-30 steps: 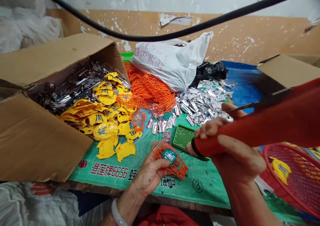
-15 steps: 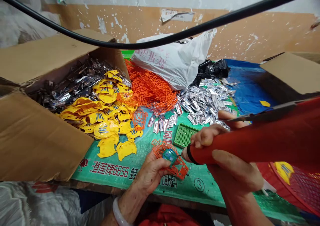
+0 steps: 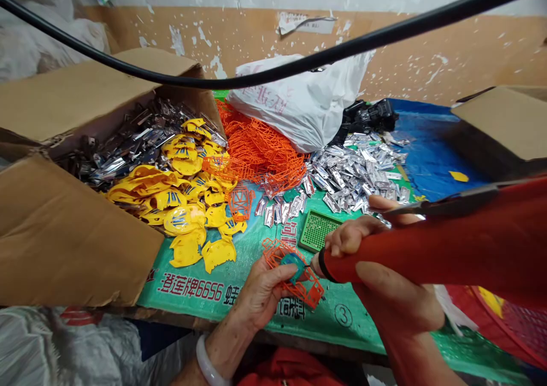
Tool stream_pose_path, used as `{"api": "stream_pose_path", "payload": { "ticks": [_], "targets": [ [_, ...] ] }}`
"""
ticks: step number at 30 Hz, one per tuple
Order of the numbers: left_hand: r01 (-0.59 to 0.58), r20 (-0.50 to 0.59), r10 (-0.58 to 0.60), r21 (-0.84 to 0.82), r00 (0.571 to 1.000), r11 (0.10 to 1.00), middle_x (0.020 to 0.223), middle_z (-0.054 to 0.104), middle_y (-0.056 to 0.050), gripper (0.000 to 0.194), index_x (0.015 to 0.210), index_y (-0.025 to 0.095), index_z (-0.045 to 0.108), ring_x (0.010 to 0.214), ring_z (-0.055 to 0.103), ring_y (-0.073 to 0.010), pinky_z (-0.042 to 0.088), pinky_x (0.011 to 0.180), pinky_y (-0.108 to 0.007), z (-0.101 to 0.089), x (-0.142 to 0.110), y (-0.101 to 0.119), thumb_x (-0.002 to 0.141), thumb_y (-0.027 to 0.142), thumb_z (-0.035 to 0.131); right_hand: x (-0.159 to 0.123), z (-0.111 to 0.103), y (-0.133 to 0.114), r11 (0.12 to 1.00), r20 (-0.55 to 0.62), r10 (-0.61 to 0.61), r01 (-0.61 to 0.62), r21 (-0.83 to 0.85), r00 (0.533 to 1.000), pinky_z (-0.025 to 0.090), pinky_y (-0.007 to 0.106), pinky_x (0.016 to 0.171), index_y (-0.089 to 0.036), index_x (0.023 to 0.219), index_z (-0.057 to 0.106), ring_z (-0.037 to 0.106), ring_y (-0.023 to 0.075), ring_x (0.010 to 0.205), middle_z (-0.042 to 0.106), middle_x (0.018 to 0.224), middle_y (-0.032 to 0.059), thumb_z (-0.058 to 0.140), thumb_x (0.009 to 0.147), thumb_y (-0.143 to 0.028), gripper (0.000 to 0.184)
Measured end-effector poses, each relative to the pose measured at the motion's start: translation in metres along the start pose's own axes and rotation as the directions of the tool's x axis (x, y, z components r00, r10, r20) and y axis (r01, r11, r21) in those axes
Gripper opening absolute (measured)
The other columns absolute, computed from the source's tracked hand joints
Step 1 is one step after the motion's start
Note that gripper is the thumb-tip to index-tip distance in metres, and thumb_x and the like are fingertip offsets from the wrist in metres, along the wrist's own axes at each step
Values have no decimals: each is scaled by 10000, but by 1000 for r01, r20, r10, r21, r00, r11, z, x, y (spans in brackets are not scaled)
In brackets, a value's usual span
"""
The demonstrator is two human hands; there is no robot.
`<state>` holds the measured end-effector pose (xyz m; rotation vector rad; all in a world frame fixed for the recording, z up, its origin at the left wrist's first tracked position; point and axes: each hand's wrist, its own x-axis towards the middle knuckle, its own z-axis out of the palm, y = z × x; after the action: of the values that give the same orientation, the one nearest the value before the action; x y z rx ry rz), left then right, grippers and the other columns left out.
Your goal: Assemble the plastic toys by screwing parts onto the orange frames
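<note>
- A green woven sack (image 3: 342,332) is covering the workbench
- The left hand (image 3: 260,295) is gripping an orange plastic wire cage (image 3: 311,286) just above the sack, a teal part (image 3: 293,263) sitting inside
- The right hand (image 3: 395,300) is closed around a red cylindrical tool (image 3: 405,255), its tip pointing at the teal part
- Yellow plastic pieces (image 3: 188,249) are lying on the sack, left of the cage

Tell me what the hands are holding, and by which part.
The left hand holds an orange plastic frame by its near left side. The right hand grips a red tool around its thick barrel, close to the narrow end.
</note>
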<state>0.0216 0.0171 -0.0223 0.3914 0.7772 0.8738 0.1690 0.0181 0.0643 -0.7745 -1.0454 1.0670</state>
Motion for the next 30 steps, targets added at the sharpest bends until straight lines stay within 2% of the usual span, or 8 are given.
{"api": "stream_pose_path", "payload": {
  "ticks": [3,9,15,21,26,28,30],
  "targets": [
    [2,-20,-1,26,1000,1000,828,682,-52,358,983,153,627,753,671,-216,571,646,-348,-1,2,-2,656,203,763,-1,0,0,1000,-19,-4,4,3,1000,529,325,627,-346,1193,528,587,138,614,602,716,-44,753,704,-282,542],
    [-20,-18,21,37,1000,999,931,695,-75,332,976,138,645,782,672,-208,572,667,-328,1,1,-3,661,158,746,-1,0,0,998,-41,24,-22,62,999,521,311,612,-327,1114,569,577,132,638,591,718,-45,735,703,-204,460],
    [-21,-12,21,29,1000,999,902,689,-65,330,987,146,648,747,661,-197,580,615,-329,2,-1,-2,669,152,737,-4,-1,5,999,-13,-42,42,5,999,515,325,682,-304,1113,561,582,130,655,604,732,-43,735,717,-209,443],
    [-35,-28,36,36,999,999,849,674,-41,285,957,153,647,714,649,-174,574,618,-318,-1,0,-4,684,138,725,-6,0,13,998,-19,-59,59,18,998,511,318,631,-290,1105,558,582,138,654,597,730,-35,730,722,-228,424],
    [-7,-62,9,38,998,999,871,683,-44,337,980,158,633,713,660,-185,571,590,-308,0,0,-1,662,155,744,-2,0,6,998,-6,-51,51,28,999,510,341,656,-295,1110,556,578,144,644,597,713,-37,745,686,-230,469],
    [7,-96,-4,28,995,1000,842,684,-37,344,961,154,625,695,668,-184,574,601,-314,1,1,0,646,169,761,6,-2,-1,999,-29,-50,51,20,998,512,356,647,-304,1130,549,575,154,624,600,695,-40,742,661,-210,516],
    [22,-118,-21,9,993,1000,817,681,-25,363,946,156,611,681,680,-189,579,621,-326,1,1,0,627,178,783,19,-6,-6,997,-111,-82,82,-9,990,507,351,610,-301,1131,558,572,162,598,596,661,-44,721,643,-188,526]
  ]
}}
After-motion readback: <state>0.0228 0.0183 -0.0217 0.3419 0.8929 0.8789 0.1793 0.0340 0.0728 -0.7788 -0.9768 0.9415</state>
